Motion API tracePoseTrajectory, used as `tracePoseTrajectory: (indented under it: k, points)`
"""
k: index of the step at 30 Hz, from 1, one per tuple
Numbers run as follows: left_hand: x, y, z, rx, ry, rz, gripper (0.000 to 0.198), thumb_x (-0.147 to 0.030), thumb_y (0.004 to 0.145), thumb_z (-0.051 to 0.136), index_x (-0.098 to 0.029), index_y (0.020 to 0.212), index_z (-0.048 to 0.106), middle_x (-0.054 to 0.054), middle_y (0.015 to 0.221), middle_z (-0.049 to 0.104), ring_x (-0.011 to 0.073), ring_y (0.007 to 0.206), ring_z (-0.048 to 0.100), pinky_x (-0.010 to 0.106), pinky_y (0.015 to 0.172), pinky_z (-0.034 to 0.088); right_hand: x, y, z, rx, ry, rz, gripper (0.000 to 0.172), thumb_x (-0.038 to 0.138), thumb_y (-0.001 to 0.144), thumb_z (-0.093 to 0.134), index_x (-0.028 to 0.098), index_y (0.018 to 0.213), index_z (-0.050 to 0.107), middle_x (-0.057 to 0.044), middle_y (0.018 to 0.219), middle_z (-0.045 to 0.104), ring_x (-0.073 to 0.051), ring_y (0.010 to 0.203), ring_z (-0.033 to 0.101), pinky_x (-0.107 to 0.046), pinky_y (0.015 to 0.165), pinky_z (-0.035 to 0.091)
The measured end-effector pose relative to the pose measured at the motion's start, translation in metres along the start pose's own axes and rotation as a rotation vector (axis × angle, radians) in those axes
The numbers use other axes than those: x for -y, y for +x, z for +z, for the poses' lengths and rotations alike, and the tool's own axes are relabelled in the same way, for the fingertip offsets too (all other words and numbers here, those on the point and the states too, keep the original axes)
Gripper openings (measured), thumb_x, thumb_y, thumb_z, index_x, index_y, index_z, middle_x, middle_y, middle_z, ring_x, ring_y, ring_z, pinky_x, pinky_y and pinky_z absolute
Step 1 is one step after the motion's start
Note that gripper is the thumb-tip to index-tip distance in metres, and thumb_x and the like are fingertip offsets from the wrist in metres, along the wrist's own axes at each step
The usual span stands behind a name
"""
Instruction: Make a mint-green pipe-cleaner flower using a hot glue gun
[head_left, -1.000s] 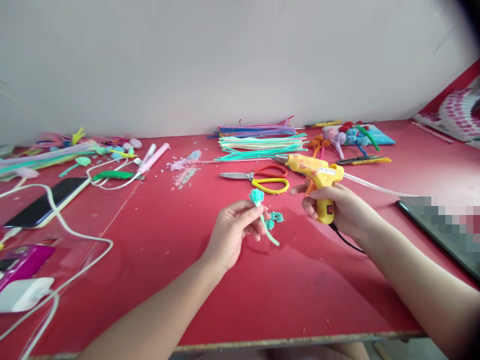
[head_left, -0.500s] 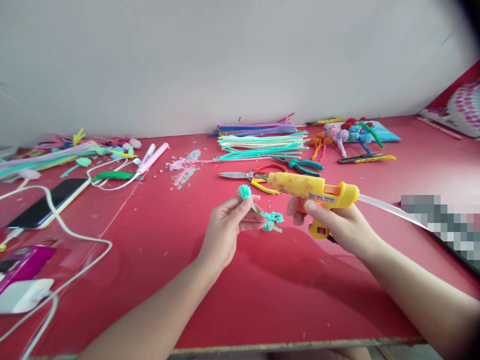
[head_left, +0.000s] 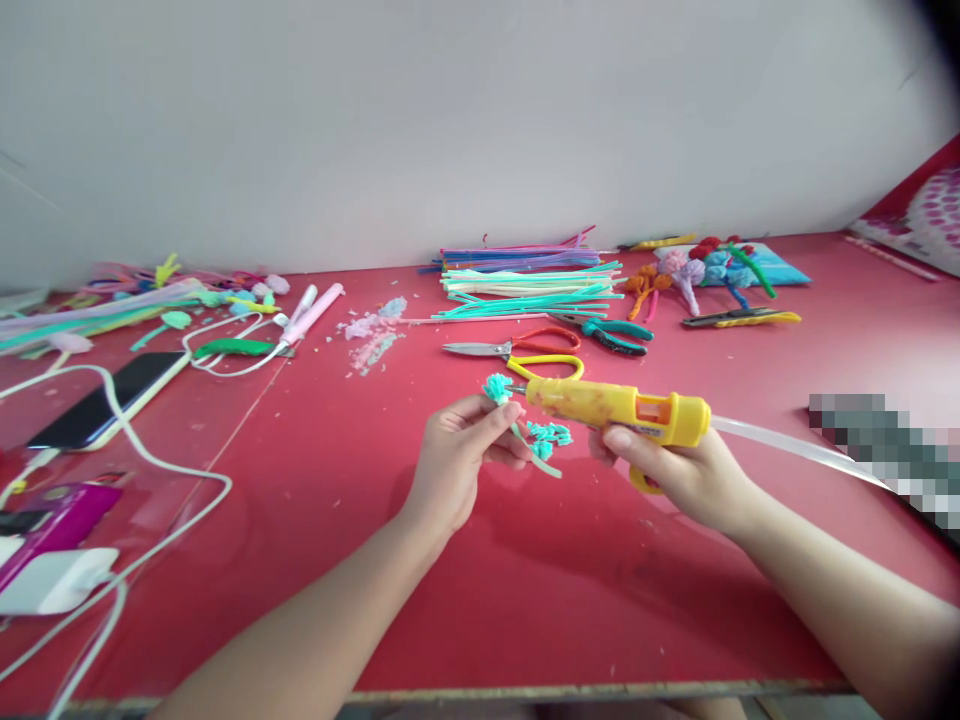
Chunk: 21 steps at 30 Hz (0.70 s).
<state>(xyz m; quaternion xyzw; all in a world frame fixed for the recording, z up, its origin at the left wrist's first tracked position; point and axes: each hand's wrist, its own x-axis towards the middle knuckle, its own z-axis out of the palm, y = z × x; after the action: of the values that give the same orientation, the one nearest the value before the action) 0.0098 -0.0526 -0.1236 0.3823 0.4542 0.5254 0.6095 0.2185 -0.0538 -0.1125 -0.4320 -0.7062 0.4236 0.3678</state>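
Between thumb and fingers, my left hand [head_left: 457,455] pinches a teal pipe-cleaner flower [head_left: 497,388], its head upright and a pale stem slanting down to the right. My right hand [head_left: 675,465] is wrapped round a yellow glue gun [head_left: 592,402], whose metal nozzle points left and reaches the flower head. A clear glue stick [head_left: 780,442] comes out of the back of the gun. Curled teal pieces [head_left: 551,435] show just right of my left fingers. Whether they lie on the table or are held is unclear.
Open scissors [head_left: 480,349] and teal-handled pliers [head_left: 615,335] lie beyond the hands, before bundles of pipe cleaners [head_left: 532,280]. Finished-looking flowers [head_left: 679,270] are at the back right. A phone [head_left: 112,400], white cable [head_left: 176,480] and pink hot tool [head_left: 313,312] lie left on the red table [head_left: 450,620].
The glue gun has moved left and down, bringing its nozzle from above the scissors' handles to the flower head. The flower in my left hand has shifted slightly; the view has shifted a little.
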Motion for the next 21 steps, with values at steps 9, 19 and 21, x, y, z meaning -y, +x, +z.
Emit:
tracePoseTrajectory:
  k: [9,19,21]
  points:
    - [0.0003,-0.0005,0.0002,0.009,0.006,0.008,0.019,-0.030,0.075,0.072,-0.013,0.071,0.065,0.000,0.059,0.065,0.0093,0.048,0.061,0.018,0.045,0.051,0.0021,0.0020,0.0023,-0.017,-0.016,-0.002,0.036,0.051,0.084,0.055,0.022,0.063,0.059,0.000,0.052,0.049,-0.012,0.045,0.043,-0.025,0.043,0.036]
    - [-0.0011,-0.0012,0.0012,-0.001,0.017,-0.006,0.019,-0.031,0.074,0.072,-0.013,0.069,0.066,0.001,0.058,0.066,0.0100,0.047,0.061,0.018,0.044,0.050,0.0005,0.0010,0.0040,-0.033,0.031,0.051,0.037,0.050,0.083,0.056,0.023,0.058,0.054,0.000,0.049,0.045,-0.016,0.052,0.050,-0.025,0.042,0.034]
    - [-0.0015,-0.0014,0.0015,0.000,0.013,-0.006,0.019,-0.030,0.074,0.072,-0.013,0.069,0.066,0.001,0.058,0.066,0.0097,0.047,0.061,0.018,0.044,0.050,0.0003,0.0009,0.0040,-0.034,0.030,0.052,0.036,0.049,0.083,0.056,0.023,0.058,0.054,0.000,0.048,0.046,-0.016,0.052,0.051,-0.025,0.042,0.035]
